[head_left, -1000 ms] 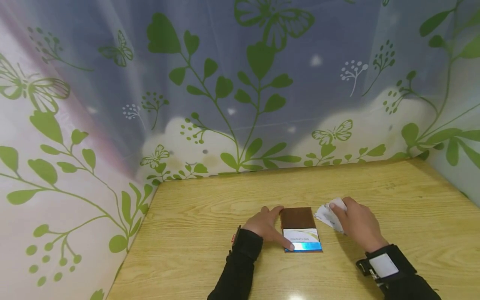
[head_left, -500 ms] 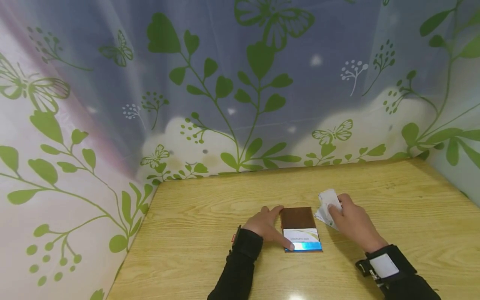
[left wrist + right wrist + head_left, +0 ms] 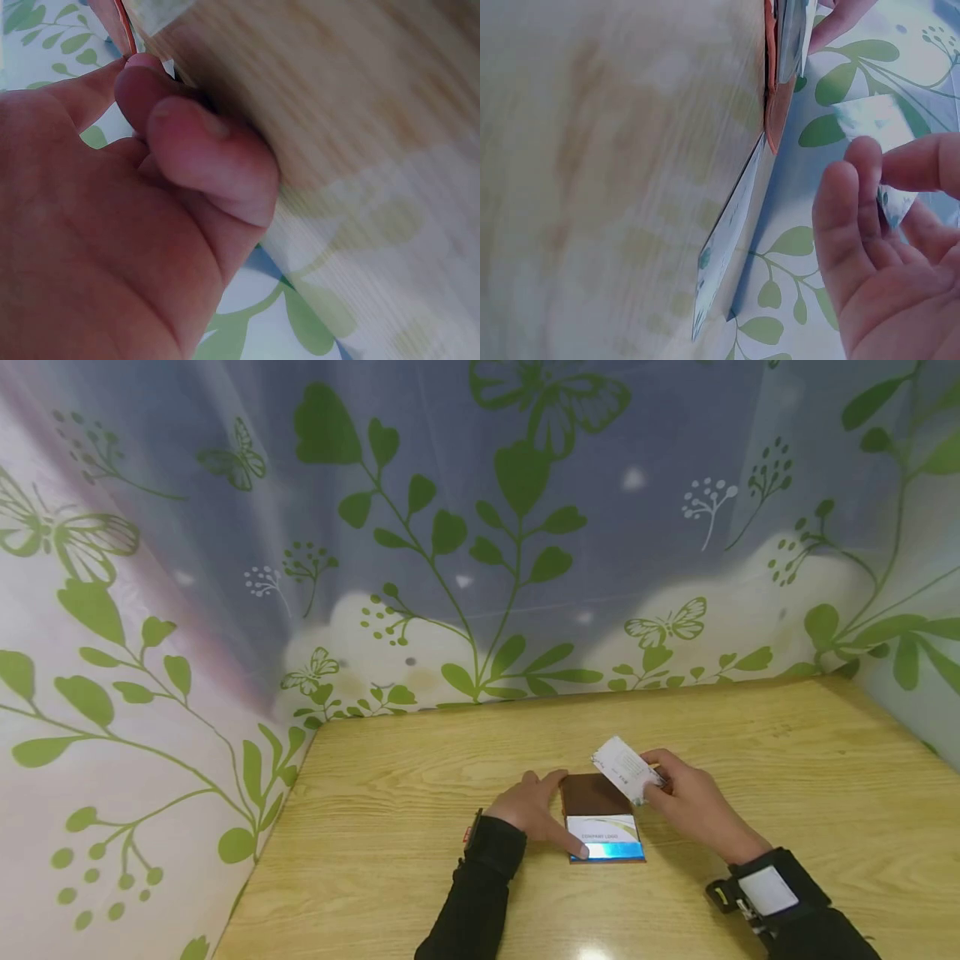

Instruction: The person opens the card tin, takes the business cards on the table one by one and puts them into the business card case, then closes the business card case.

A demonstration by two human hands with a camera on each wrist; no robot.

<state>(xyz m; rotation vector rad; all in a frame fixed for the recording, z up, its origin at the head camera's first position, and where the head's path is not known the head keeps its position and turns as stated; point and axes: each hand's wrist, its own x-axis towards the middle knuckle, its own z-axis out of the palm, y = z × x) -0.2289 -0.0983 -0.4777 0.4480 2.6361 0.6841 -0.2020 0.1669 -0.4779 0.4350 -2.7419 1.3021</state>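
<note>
A brown card holder [image 3: 592, 792] lies on the wooden table [image 3: 412, 760]. On its lower half is a white business card [image 3: 600, 828] with a blue band, reading "COMPANY LOGO". My left hand [image 3: 529, 810] holds the holder's left side, thumb on the lower left corner and index finger at the upper left. Between thumb and fingers, my right hand [image 3: 697, 802] pinches a white business card [image 3: 624, 767] with floral corners. This card is tilted over the holder's upper right. In the right wrist view another pale card [image 3: 724, 244] with green marks shows close to the table surface.
A curtain [image 3: 420, 543] with leaves and butterflies stands along the table's back edge and at both sides. Wood surface extends around the holder. A black strap [image 3: 787, 885] circles the right wrist, and another strap [image 3: 491, 843] the left.
The right hand has brought its card leftward from beside the holder to over its upper right, turning the printed side into view. The left hand and the holder have stayed put.
</note>
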